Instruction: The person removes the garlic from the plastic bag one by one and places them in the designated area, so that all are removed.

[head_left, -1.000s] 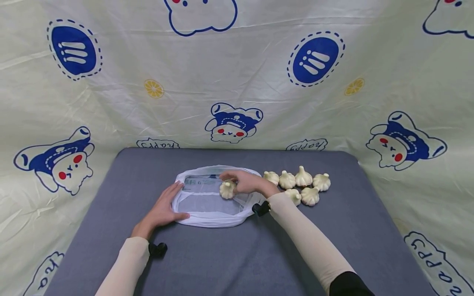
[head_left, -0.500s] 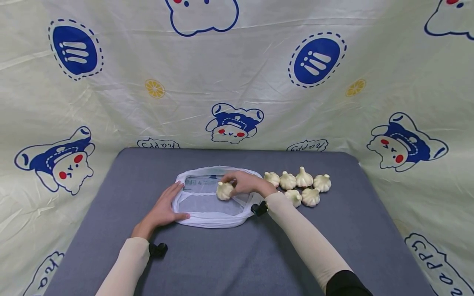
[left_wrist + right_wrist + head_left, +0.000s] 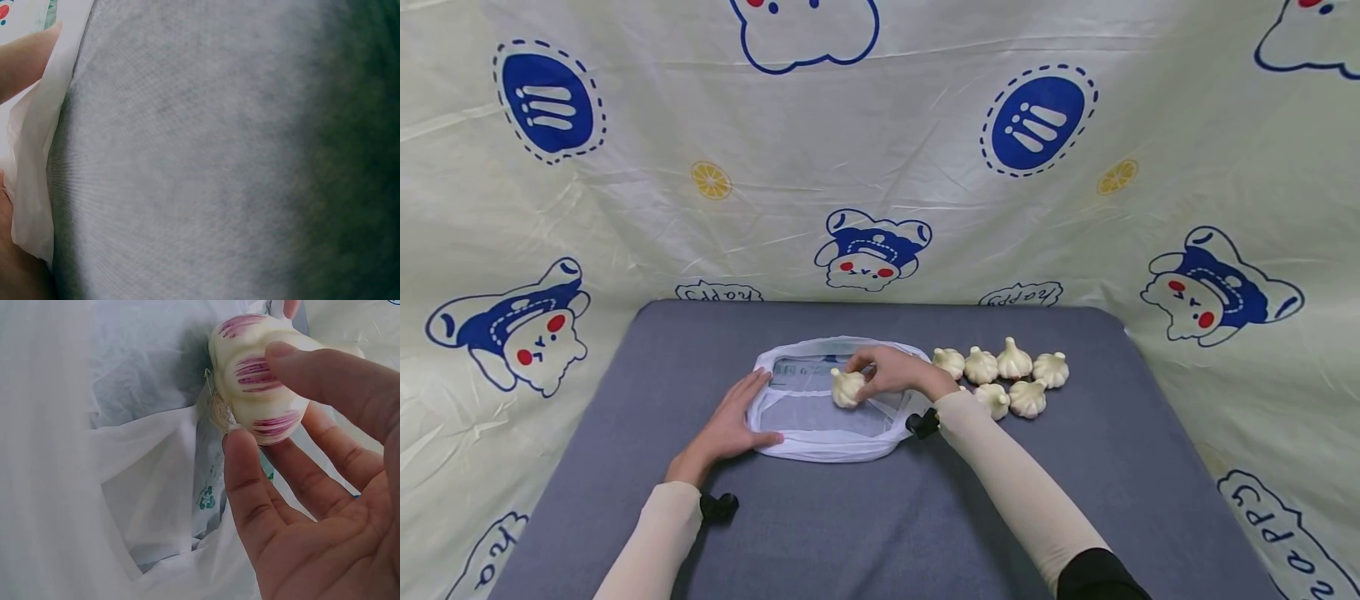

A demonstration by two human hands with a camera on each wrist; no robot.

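1. Right hand (image 3: 891, 372) grip: fingertips pinch a garlic bulb (image 3: 847, 387), thumb on one side, fingers on the other; right wrist view shows the same bulb (image 3: 259, 384), white with purple streaks, root end facing the bag.
2. The bulb is held just over the open mouth of a white plastic bag (image 3: 820, 417), toward the bag's right half; cannot tell if it touches the plastic.
3. Left hand (image 3: 730, 425) grip: released, fingers straight, palm flat, pressing the left edge of the bag onto the table (image 3: 865, 517). Left wrist view shows a fingertip (image 3: 25, 59) against the bag's white rim (image 3: 34, 181).
4. The bag lies flat on the table, mouth spread wide, a printed label visible through the plastic near its far side.
5. Six more garlic bulbs (image 3: 1011, 377) sit in a cluster on the table just right of the bag, near the right wrist: four in a far row, two nearer.
6. Table top is covered in grey cloth; a pale sheet (image 3: 880, 150) with blue cartoon prints hangs behind and around it.
7. Both arms wear light sleeves with a small black device at each wrist.
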